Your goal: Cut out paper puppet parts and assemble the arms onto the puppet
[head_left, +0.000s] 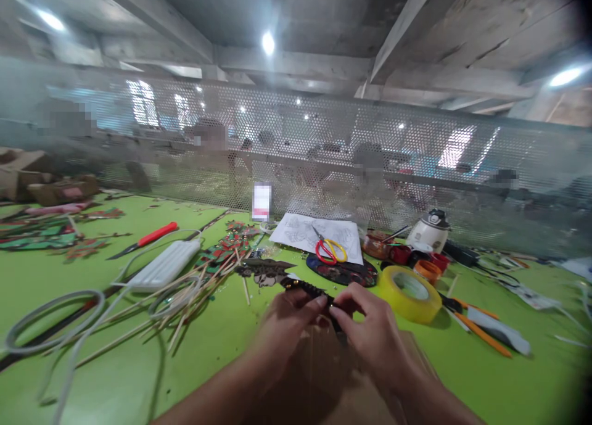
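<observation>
Both my hands meet low in the middle of the view over a green table. My left hand and my right hand each pinch the same small dark decorated piece, held just above a brown cardboard sheet. Fingers of both hands are closed on it. Motion smears the hands a little.
A yellow tape roll lies right of my hands, with orange-handled pliers beyond. Red-and-yellow scissors rest on a printed sheet. Thin wooden sticks, a white power bank with cable and a red-handled knife lie left. A mesh screen backs the table.
</observation>
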Tool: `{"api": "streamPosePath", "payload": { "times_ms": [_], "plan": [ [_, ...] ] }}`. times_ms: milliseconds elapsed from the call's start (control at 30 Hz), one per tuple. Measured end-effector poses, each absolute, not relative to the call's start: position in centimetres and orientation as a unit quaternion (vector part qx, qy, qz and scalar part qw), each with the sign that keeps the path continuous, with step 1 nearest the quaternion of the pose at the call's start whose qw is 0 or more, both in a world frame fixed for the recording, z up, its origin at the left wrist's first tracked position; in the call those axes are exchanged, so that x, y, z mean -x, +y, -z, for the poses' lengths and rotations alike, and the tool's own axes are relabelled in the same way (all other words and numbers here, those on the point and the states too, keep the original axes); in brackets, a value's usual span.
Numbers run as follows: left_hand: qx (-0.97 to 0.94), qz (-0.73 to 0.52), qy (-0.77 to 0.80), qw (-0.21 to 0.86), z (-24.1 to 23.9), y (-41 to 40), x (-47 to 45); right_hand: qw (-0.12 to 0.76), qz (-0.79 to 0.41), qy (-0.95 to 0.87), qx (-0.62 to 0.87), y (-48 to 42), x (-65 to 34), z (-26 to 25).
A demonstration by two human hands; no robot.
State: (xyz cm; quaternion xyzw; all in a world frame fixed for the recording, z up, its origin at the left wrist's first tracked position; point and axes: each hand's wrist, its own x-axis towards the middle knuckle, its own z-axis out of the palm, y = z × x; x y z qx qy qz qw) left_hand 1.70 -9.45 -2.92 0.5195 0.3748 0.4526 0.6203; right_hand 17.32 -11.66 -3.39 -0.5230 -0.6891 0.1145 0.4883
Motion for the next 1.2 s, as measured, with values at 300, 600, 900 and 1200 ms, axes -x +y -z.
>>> {"api": "streamPosePath", "payload": {
  "times_ms": [300, 600, 900, 1200],
  "plan": [
    [-0.555, -0.376, 0.345, 0.657, 3.0, -8.6, -1.6, 0.394, -0.479, -0.604, 0.500, -10.5, -19.2, 2.1],
    [-0.551, -0.393, 0.366, 0.639, 3.0, -7.9, -1.8, 0.385, -0.610, -0.537, 0.437, -10.2, -19.9, 2.7],
    [-0.516, -0.378, 0.346, 0.686, 3.6, -7.8, -1.6, 0.387, -0.528, -0.575, 0.491, -10.2, -19.3, 2.9],
    [-0.565, -0.408, 0.362, 0.620, 4.7, -7.8, -2.0, 0.416, -0.484, -0.590, 0.495, -10.4, -18.3, 3.5]
  ]
}}
